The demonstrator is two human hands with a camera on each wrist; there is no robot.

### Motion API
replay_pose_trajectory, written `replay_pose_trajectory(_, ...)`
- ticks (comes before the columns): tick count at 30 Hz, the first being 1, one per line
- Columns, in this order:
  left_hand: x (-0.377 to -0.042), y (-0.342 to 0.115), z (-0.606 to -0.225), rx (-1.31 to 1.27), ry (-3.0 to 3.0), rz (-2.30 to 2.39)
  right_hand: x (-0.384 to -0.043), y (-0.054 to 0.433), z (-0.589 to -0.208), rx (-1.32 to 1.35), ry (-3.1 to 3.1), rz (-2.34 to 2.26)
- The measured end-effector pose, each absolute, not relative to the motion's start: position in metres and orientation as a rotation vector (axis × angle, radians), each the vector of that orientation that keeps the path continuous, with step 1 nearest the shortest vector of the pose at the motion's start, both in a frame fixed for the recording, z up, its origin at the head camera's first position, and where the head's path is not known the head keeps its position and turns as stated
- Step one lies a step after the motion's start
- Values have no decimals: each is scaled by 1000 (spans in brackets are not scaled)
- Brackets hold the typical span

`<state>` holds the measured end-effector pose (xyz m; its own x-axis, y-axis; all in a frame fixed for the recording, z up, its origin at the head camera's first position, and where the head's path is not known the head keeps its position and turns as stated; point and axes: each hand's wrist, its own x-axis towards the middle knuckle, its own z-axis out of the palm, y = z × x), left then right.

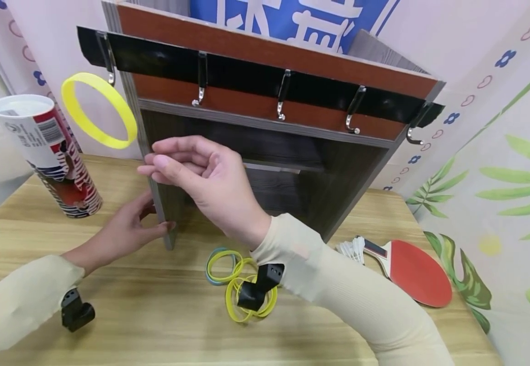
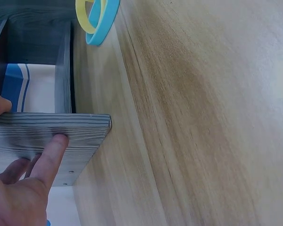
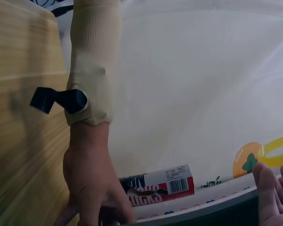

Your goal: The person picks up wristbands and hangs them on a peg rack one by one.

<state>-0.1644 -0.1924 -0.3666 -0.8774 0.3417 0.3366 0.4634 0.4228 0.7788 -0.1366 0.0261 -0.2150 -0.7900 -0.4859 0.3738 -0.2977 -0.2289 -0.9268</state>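
A yellow silicone wristband (image 1: pixel 129 124) is at the left end of the hook rail, its upper edge overlapping the tip of the leftmost hook (image 1: pixel 111 76). My right hand (image 1: pixel 210 183) is just to the right of it and lower, in front of the wooden shelf unit (image 1: pixel 265 46). Its fingers are loosely bent with nothing between them. Lower down, my left hand (image 1: pixel 129 226) holds the unit's left side panel (image 2: pixel 92 120), with the thumb and fingers on opposite sides of the board. Part of that hand is hidden behind the panel in the head view.
Several yellow and blue wristbands (image 1: pixel 228 300) lie on the wooden table (image 1: pixel 164 310). A tall printed can (image 1: pixel 63 168) stands at the left. A red table tennis bat (image 1: pixel 420 274) and a white shuttlecock (image 1: pixel 351 250) lie at the right. More hooks (image 1: pixel 280 104) line the black rail.
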Motion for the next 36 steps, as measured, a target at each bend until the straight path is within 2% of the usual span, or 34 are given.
replay_pose_trajectory(9, -165, -192, -367, -730, -2517, -1465, -146, 47, -230, -846, 1920, -2032)
replay_pose_trajectory(20, -166, -189, -369, -746, -2487, -1441, -155, 91, -272, -687, 2118, -1666)
replay_pose_trajectory(28, -166, -192, -367, -713, -2552, -1448, -149, 125, -300, -763, 2261, -1263)
replay_pose_trajectory(36, -165, -191, -367, -710, -2551, -1434, -139, 137, -318, -813, 2391, -922)
